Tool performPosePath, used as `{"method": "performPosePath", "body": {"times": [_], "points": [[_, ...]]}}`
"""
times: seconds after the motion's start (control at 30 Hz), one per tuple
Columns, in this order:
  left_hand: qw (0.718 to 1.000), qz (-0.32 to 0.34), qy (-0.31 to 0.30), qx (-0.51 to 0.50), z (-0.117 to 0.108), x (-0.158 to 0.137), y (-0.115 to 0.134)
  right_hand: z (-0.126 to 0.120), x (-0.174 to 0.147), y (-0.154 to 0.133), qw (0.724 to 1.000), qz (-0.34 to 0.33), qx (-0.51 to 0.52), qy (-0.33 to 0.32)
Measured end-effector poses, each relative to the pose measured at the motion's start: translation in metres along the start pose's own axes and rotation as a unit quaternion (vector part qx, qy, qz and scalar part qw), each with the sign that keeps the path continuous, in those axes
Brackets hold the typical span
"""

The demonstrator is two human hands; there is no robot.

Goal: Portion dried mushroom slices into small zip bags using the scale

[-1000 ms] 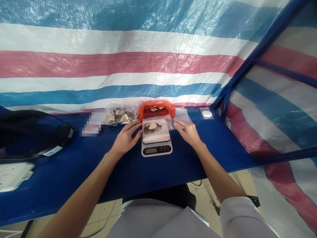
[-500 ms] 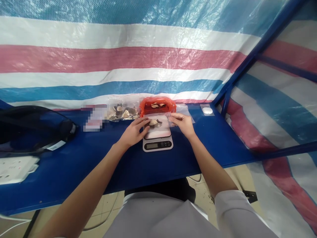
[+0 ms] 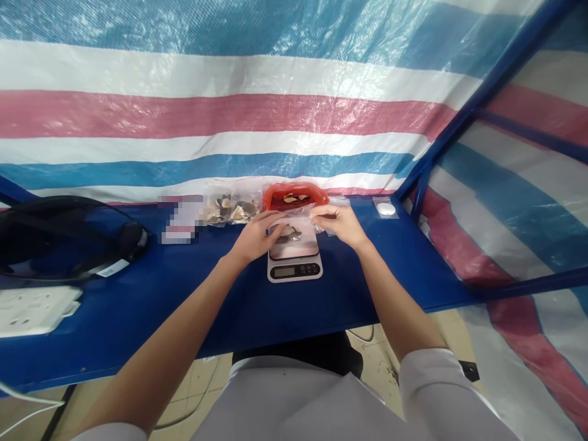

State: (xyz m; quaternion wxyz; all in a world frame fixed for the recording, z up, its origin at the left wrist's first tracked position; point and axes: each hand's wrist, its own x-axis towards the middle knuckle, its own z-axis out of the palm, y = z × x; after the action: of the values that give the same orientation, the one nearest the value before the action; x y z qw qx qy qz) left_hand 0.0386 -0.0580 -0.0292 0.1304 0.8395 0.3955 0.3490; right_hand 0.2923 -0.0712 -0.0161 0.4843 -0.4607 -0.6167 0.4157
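A clear plastic bag point(image 3: 294, 235) with a few dried, pale-and-dark pieces in it lies over the platform of a white kitchen scale point(image 3: 295, 272). My left hand point(image 3: 258, 237) is at the bag's left side, thumb and fingers closed on its upper left edge. At the upper right corner, my right hand point(image 3: 339, 223) pinches the plastic between thumb and fingertips. Just behind the scale sits a red plastic container point(image 3: 271, 197) with more dried pieces inside. The scale's display is too small to read.
Filled clear bags point(image 3: 232, 211) stand left of the red container. More clear plastic point(image 3: 340, 201) lies behind my right hand, and a white mouse-shaped object point(image 3: 385, 209) is farther right. A black headset point(image 3: 124, 242) and a white power strip point(image 3: 37, 311) occupy the blue table's left.
My right hand has lifted and pulled the bag's upper right corner slightly, and its top edge is now more raised and creased. My left hand stays at the left side. The view has shifted slightly.
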Motion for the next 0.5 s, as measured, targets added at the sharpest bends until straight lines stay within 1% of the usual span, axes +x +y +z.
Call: {"method": "performPosePath", "body": {"times": [0.1, 0.2, 0.27, 0.37, 0.5], "points": [[0.999, -0.023, -0.008, -0.030, -0.003, 0.015, 0.005, 0.000, 0.008, -0.018, 0.999, -0.044, -0.020, -0.025], [0.995, -0.064, -0.027, -0.078, -0.006, 0.029, 0.010, 0.000, 0.015, -0.031, 0.997, -0.056, -0.024, -0.057], [0.986, -0.090, -0.051, -0.134, -0.009, 0.036, 0.012, -0.001, 0.019, -0.037, 0.995, -0.059, -0.031, -0.077], [0.960, -0.116, -0.087, -0.238, -0.014, 0.043, 0.016, -0.003, 0.024, -0.044, 0.991, -0.072, -0.030, -0.111], [0.909, -0.171, -0.116, -0.363, -0.017, 0.045, 0.017, -0.005, 0.028, -0.048, 0.986, -0.087, -0.029, -0.142]]}}
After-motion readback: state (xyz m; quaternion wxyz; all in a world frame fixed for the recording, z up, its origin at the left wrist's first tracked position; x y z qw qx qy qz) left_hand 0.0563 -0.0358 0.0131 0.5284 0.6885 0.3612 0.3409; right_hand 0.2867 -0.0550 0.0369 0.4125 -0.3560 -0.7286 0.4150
